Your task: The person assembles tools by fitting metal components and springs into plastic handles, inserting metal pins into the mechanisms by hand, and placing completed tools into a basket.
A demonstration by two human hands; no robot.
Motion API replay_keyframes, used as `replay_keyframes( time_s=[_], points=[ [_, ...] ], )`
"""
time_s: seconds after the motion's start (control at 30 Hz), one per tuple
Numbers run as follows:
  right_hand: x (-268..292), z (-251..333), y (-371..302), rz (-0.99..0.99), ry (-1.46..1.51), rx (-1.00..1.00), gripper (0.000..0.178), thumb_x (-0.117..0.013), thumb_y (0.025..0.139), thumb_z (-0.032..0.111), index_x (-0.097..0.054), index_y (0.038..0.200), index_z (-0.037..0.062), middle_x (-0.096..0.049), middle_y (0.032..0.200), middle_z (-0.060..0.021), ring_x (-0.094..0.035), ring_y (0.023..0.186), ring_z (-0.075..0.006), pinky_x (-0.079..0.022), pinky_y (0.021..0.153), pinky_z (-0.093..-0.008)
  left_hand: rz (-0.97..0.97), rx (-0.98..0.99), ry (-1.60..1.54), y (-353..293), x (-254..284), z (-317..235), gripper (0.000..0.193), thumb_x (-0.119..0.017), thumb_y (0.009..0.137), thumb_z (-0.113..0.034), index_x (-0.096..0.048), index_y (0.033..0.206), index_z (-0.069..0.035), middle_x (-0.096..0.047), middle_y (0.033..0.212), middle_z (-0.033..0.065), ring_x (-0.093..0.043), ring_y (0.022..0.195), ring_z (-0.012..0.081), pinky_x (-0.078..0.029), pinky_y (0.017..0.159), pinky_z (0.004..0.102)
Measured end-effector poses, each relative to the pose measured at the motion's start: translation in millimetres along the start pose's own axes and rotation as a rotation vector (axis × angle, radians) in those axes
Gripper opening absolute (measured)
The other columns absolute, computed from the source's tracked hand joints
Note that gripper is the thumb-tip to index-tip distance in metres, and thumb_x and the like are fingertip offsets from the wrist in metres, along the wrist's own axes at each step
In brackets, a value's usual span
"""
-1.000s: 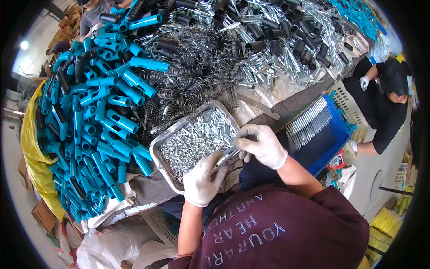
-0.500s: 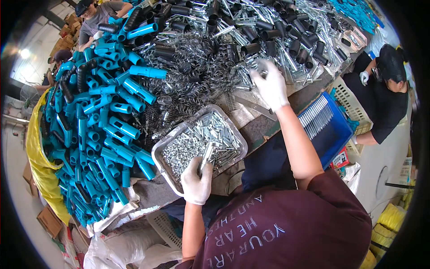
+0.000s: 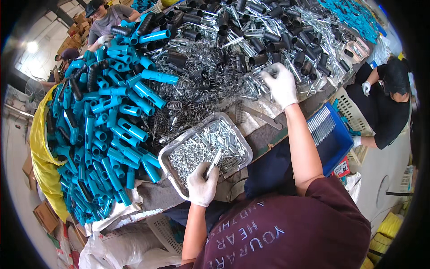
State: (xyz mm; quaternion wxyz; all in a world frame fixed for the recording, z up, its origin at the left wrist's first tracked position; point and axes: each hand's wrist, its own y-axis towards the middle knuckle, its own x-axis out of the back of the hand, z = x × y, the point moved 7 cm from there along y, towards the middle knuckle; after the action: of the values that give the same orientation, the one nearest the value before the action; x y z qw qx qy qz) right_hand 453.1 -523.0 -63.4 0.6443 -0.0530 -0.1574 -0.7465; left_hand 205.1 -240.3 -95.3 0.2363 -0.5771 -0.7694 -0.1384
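A shiny metal piece (image 3: 215, 160) slants up out of the left hand (image 3: 202, 186), over the near side of the tray (image 3: 171, 179). The gloved thumb and fingers of that hand are closed around its lower end; whether its upper end touches the small parts (image 3: 190, 157) below cannot be told. These small parts fill the tray, short bits on the left and longer pins toward the right.

The right hand (image 3: 281, 86), also gloved, is beyond the tray at the near edge of a heap of metal rods (image 3: 320, 84). Its fingers are bent toward the rods; I cannot tell whether they grasp one. Just nearer than this hand, a flat bar (image 3: 266, 120) lies on the bench.

Behind the tray spreads a tangle of springs (image 3: 192, 71), and farther back black tubes (image 3: 257, 59) lie mixed with the rods. To the left rises a big pile of teal parts (image 3: 130, 130), with a yellow sack (image 3: 42, 148) along its outer side.

To the right of the right forearm is a blue bin (image 3: 345, 142) with slim rods in a row. A pale crate (image 3: 354, 107) stands next to it, beside a co-worker in black (image 3: 383, 121). Another co-worker in grey (image 3: 107, 21) is behind the teal pile.
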Motion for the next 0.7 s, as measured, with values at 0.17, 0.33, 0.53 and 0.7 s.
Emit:
replay_keyframes(
  time_s=[0.17, 0.33, 0.53, 0.7],
  points=[
    [-9.7, 6.4, -36.1, 0.269, 0.466, -0.097, 0.030, -0.064, 0.089, 0.012, -0.054, 0.114, -0.0017, -0.064, 0.090, -0.0078, -0.060, 0.073, -0.0120, -0.050, 0.065, -0.0257, -0.050, -0.002, -0.007, -1.9, 6.1, -3.4, 0.020, -0.067, 0.084, -0.018, -0.067, 0.089, 0.002, -0.057, 0.062, 0.0119, -0.055, 0.055, 0.0144, -0.046, 0.057, 0.0305],
    [-60.5, 39.1, -145.1, 0.863, 0.479, -0.162, 0.036, -0.067, 0.083, 0.002, -0.058, 0.118, -0.0018, -0.067, 0.099, -0.0095, -0.064, 0.084, -0.0131, -0.054, 0.073, -0.0276, 0.138, 0.003, 0.002, -9.4, 9.3, -37.1, 0.025, -0.070, 0.083, -0.021, -0.071, 0.097, 0.000, -0.065, 0.068, 0.0136, -0.061, 0.060, 0.0148, -0.050, 0.063, 0.0307],
    [-78.7, 41.5, -208.0, 0.997, 0.275, -0.085, 0.024, -0.074, 0.081, 0.014, -0.070, 0.100, -0.0002, -0.071, 0.090, -0.0083, -0.064, 0.082, -0.0106, -0.052, 0.075, -0.0268, 0.348, -0.086, 0.288, -21.2, -0.7, -63.2, 0.058, -0.079, 0.077, -0.035, -0.064, 0.122, -0.003, -0.070, 0.083, 0.0191, -0.071, 0.075, 0.0262, -0.054, 0.068, 0.0358],
    [-66.9, 25.5, -216.4, 1.008, 0.250, -0.246, 0.030, -0.076, 0.080, 0.021, -0.071, 0.099, -0.0007, -0.072, 0.090, -0.0105, -0.066, 0.083, -0.0139, -0.051, 0.080, -0.0274, 0.257, -0.282, 0.520, -34.4, -15.3, -83.2, 0.059, -0.083, 0.069, -0.021, -0.065, 0.121, -0.003, -0.070, 0.090, 0.0199, -0.071, 0.079, 0.0320, -0.055, 0.072, 0.0373]
  ],
)
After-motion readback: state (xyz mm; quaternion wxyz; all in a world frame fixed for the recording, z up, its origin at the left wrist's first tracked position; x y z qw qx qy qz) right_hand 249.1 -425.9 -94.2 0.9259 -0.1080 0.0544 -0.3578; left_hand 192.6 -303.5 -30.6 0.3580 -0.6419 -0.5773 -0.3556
